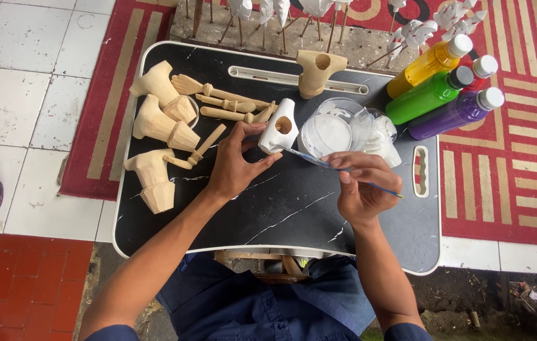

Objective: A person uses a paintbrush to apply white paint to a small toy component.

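Black marbled lap table (294,215) over tiled floor. I see left hand (234,165) clamped on white-painted wooden piece (279,126), right hand (362,186) pinching thin brush (325,164) touching it.

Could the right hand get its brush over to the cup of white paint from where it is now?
Probably yes. The right hand holds the thin brush with its tip by the white-painted wooden piece in the left hand, and the cup of white paint stands open just beyond, nothing between.
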